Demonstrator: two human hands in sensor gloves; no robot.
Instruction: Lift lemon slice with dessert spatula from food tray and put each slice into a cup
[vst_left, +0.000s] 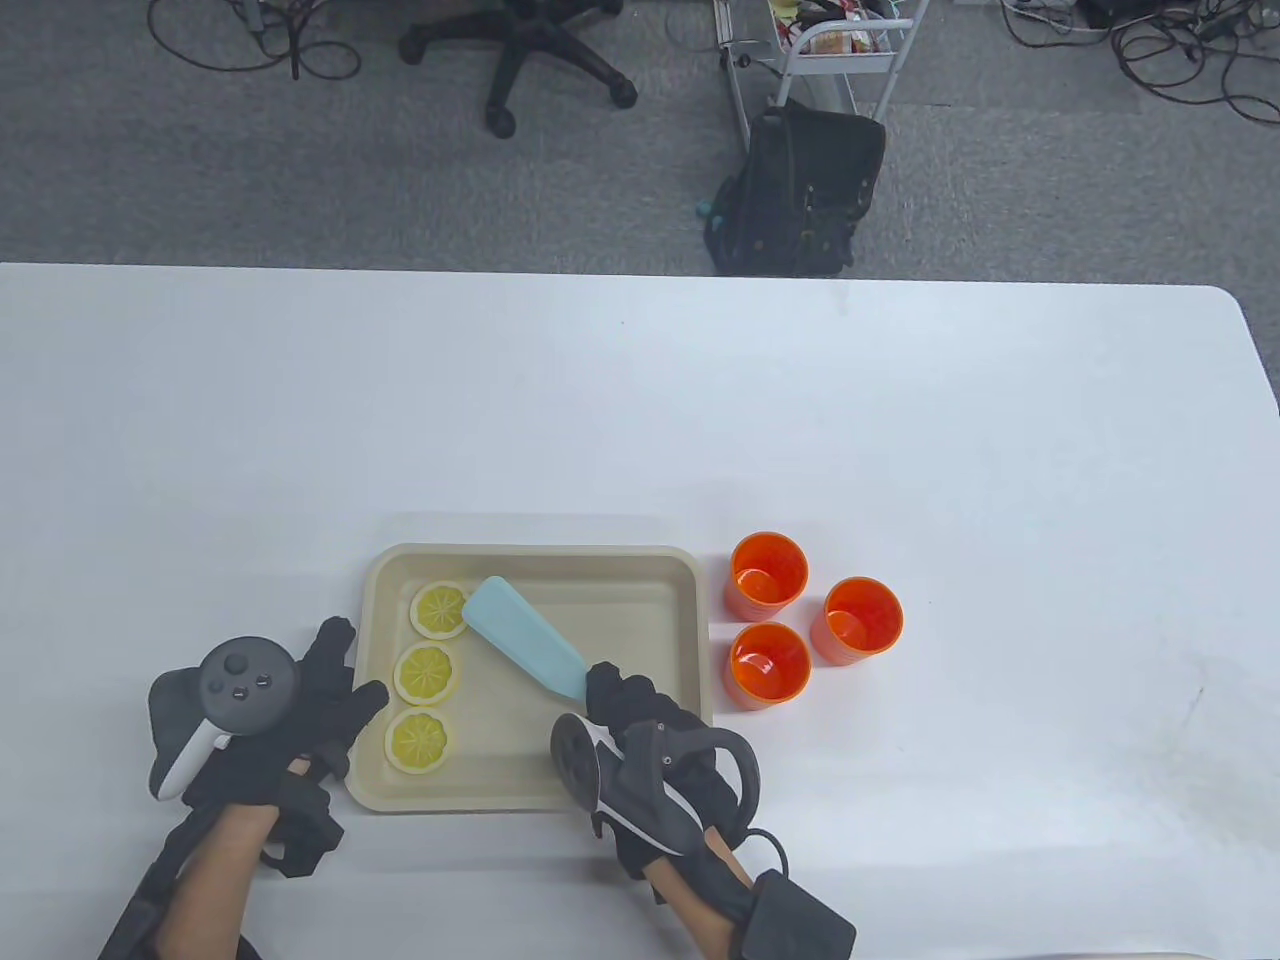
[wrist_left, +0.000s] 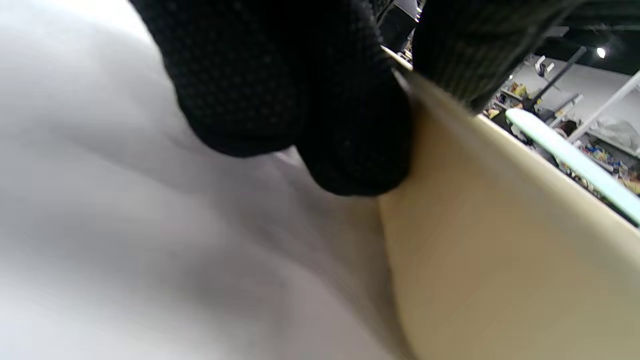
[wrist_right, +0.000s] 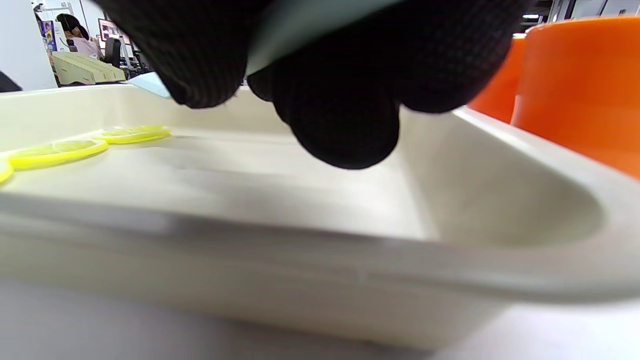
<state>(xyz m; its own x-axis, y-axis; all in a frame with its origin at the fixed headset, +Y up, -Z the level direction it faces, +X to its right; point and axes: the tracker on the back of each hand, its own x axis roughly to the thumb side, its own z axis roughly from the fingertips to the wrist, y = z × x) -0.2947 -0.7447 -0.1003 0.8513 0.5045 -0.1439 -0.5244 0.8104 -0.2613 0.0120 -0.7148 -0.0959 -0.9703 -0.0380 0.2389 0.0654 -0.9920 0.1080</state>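
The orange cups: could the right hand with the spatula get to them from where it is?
Probably yes. The three orange cups stand beside the tray, near the right hand, with only bare table between.

Matt beige plastic food tray between the hands; glossy translucent orange plastic cups right of them; black dotted knit-cloth gloves.

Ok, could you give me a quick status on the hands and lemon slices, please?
Right hand grips spatula, blade at far slice. Left hand steadies tray. Three slices in tray, cups empty, path clear.
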